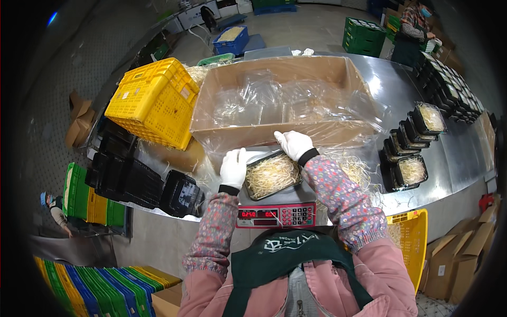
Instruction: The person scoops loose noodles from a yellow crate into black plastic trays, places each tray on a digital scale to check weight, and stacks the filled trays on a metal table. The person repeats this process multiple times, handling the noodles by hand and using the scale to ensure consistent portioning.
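A black plastic tray of bean sprouts [273, 176] rests on the metal pan of a red-fronted electronic scale [276, 216], whose display is lit. My left hand [233, 168], in a white glove, is at the tray's left edge with its fingers pointing away from me. At the far right corner of the same tray is my gloved right hand [295, 146], close to the front of a cardboard box. The fingertips of both hands are partly hidden, so their grip is unclear. Loose bean sprouts [352, 168] lie right of the scale.
A film-lined cardboard box [237, 136] holding clear plastic pieces stands beyond the scale. Left are a tilted yellow crate [154, 103] and stacked black trays [126, 178]. Filled trays [412, 170] stand right. A yellow basket [412, 245] sits below the table edge. Co-workers [416, 31] are farther off.
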